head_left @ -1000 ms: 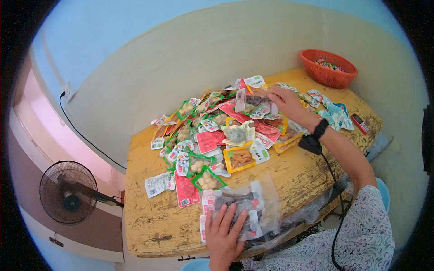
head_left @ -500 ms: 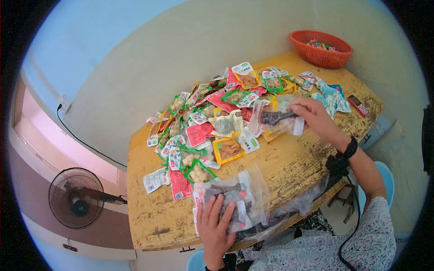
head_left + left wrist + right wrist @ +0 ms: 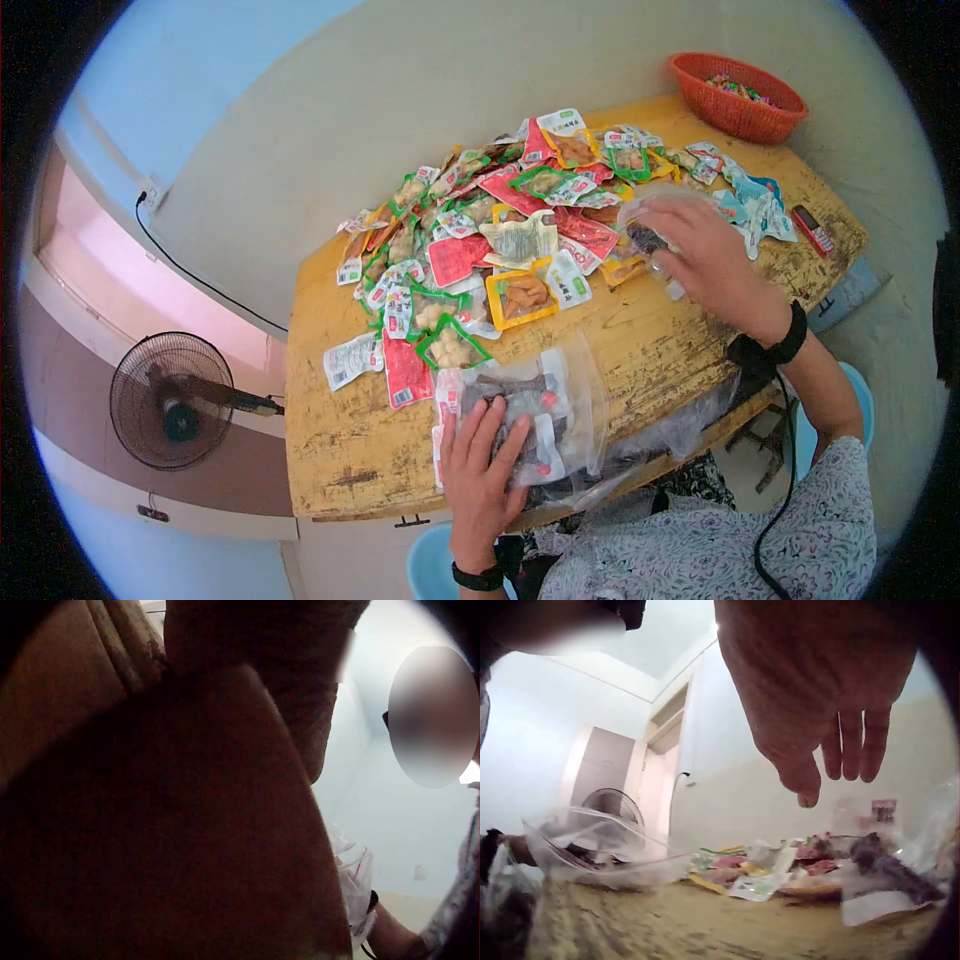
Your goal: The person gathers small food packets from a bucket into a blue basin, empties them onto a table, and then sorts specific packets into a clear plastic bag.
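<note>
My left hand (image 3: 482, 455) lies with fingers spread on a clear zip bag (image 3: 590, 410) that holds packets of dark food (image 3: 515, 390), at the table's front edge. Over at the right side of the pile, my right hand (image 3: 705, 255) hovers above a clear packet of dark food (image 3: 645, 238), covering much of it. In the right wrist view the fingers of that hand point straight down, apart from the dark-food packet (image 3: 892, 870), which lies on the table. Dark, close skin fills most of the left wrist view.
A heap of snack packets (image 3: 465, 245) in green, red, yellow and white spreads across the worn yellow table (image 3: 360, 460). Beyond my right hand are blue-white packets (image 3: 755, 205), a red phone (image 3: 812, 232) and a red basket (image 3: 735, 105) of small wrapped pieces. A fan (image 3: 170, 400) stands left.
My right hand has carried the dark-food packet from the top of the pile rightward and nearer, then let go of it. The left hand stays on the zip bag.
</note>
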`<state>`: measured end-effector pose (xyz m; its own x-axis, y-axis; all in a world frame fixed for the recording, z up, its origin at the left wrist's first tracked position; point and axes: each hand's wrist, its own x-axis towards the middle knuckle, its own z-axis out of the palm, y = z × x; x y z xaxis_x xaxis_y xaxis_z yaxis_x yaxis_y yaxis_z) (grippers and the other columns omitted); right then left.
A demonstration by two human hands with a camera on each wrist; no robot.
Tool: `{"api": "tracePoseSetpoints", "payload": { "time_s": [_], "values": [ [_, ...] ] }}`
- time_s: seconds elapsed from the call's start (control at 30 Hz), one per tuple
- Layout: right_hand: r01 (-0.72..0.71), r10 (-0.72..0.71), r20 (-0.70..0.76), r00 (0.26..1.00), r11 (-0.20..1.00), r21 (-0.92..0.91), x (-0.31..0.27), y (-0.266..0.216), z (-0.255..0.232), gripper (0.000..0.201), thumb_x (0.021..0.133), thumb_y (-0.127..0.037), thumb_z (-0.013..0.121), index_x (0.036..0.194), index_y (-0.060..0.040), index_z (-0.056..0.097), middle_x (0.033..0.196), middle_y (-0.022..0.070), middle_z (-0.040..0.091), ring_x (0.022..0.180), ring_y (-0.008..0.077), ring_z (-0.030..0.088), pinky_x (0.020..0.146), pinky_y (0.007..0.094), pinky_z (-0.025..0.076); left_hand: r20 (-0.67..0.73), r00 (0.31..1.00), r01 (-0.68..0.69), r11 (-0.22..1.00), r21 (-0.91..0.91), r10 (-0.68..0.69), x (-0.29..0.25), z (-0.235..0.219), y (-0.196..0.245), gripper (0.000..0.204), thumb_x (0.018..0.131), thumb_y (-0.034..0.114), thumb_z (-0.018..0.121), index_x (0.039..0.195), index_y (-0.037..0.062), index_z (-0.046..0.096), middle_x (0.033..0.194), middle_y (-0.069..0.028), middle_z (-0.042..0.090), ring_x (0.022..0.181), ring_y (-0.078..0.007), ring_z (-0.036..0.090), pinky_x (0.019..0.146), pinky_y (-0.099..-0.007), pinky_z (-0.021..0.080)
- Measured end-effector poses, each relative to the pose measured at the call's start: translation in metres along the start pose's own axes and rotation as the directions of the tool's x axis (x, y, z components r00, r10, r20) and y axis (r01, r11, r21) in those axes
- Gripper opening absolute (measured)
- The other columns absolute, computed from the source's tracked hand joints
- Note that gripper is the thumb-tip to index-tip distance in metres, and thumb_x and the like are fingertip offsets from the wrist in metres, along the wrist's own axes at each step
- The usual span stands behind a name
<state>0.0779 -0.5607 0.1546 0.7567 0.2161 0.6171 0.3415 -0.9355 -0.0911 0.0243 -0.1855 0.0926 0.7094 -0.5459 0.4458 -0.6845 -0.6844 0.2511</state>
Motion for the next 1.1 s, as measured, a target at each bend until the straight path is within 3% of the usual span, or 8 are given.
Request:
{"api": "tracePoseSetpoints", "payload": {
  "time_s": [0.2,0.4,0.67,0.73,0.83,0.87,1.03,1.1],
  "values": [
    [0.288,-0.335,0.228,0.914,0.933,0.215,-0.001,-0.061,0.019,0.068,0.075,0.002,0.066,0.139,-0.0165,0.054,0.147,0.0147,0.049,0.129,0.0363,0.052,0.106,0.0457,0.047,-0.022,1.0,-0.011,1.0,0.013,0.011,0.0,0.0,0.003,0.074,0.065,0.013,0.07,0.138,0.0202,0.062,0.15,-0.0102,0.05,0.142,-0.0312,0.042,0.121,-0.0546,0.025],
    [0.425,-0.484,0.153,0.862,0.852,0.306,0.001,-0.077,0.048,0.061,0.078,-0.004,0.068,0.136,-0.0145,0.058,0.148,0.0131,0.049,0.127,0.0353,0.054,0.103,0.043,0.047,-0.033,0.999,-0.039,0.997,0.066,0.042,-0.005,0.006,-0.003,0.066,0.073,0.014,0.06,0.139,0.0176,0.06,0.152,-0.0111,0.048,0.144,-0.0356,0.039,0.12,-0.0564,0.025],
    [0.291,-0.398,0.037,0.916,0.726,0.623,0.033,-0.073,0.05,0.021,0.094,-0.015,0.063,0.111,-0.0039,0.068,0.109,0.0128,0.068,0.105,0.0315,0.064,0.09,0.0413,0.051,-0.174,0.985,-0.021,0.987,-0.16,-0.008,-0.002,-0.004,-0.014,0.067,0.075,-0.003,0.06,0.139,0.0173,0.061,0.153,-0.0167,0.046,0.143,-0.0313,0.042,0.119,-0.0509,0.03],
    [0.294,-0.363,-0.048,0.931,0.664,0.688,0.053,-0.088,0.037,0.021,0.097,-0.02,0.062,0.106,-0.002,0.067,0.098,0.0135,0.068,0.096,0.0308,0.065,0.084,0.0401,0.052,-0.247,0.968,-0.041,0.937,-0.347,-0.049,0.006,-0.017,-0.014,0.062,0.079,-0.005,0.058,0.138,0.0117,0.061,0.152,-0.0184,0.047,0.143,-0.0283,0.044,0.117,-0.0468,0.033],
    [0.303,-0.329,-0.119,0.937,0.597,0.742,0.084,-0.113,0.003,0.023,0.098,-0.023,0.062,0.101,-0.0004,0.065,0.088,0.013,0.067,0.083,0.028,0.063,0.075,0.0374,0.051,-0.216,0.865,0.163,0.662,-0.731,-0.452,0.001,-0.023,-0.029,0.044,0.09,0.0,0.058,0.134,0.002,0.061,0.139,-0.013,0.059,0.127,-0.0188,0.055,0.106,-0.0356,0.043],
    [0.322,-0.337,-0.134,0.932,0.599,0.733,0.094,-0.117,-0.005,0.023,0.097,-0.023,0.063,0.1,-0.0004,0.064,0.085,0.0128,0.066,0.079,0.0264,0.063,0.072,0.0368,0.05,-0.125,0.824,0.237,0.537,-0.809,-0.552,0.002,-0.033,-0.029,0.035,0.097,0.011,0.064,0.129,-0.0041,0.062,0.12,-0.0055,0.067,0.106,-0.0114,0.06,0.092,-0.0287,0.047],
    [0.299,-0.349,-0.09,0.933,0.608,0.735,0.103,-0.126,0.007,0.019,0.095,-0.02,0.063,0.093,-0.0011,0.064,0.075,0.0114,0.061,0.069,0.0189,0.058,0.064,0.0357,0.047,0.053,0.873,0.336,0.52,-0.785,-0.484,0.005,-0.034,-0.054,0.037,0.095,0.015,0.07,0.127,-0.0023,0.063,0.118,-0.005,0.067,0.105,-0.0122,0.06,0.092,-0.0294,0.047],
    [0.272,-0.31,-0.091,0.947,0.614,0.741,0.101,-0.126,0.011,0.019,0.094,-0.02,0.064,0.092,-0.0008,0.064,0.074,0.0112,0.061,0.068,0.0185,0.058,0.063,0.035,0.046,0.023,0.894,0.234,0.422,-0.876,-0.448,0.005,-0.029,-0.043,0.039,0.095,0.014,0.07,0.13,-0.0022,0.061,0.121,-0.0063,0.066,0.11,-0.0142,0.059,0.097,-0.0314,0.046]
  ]
}}
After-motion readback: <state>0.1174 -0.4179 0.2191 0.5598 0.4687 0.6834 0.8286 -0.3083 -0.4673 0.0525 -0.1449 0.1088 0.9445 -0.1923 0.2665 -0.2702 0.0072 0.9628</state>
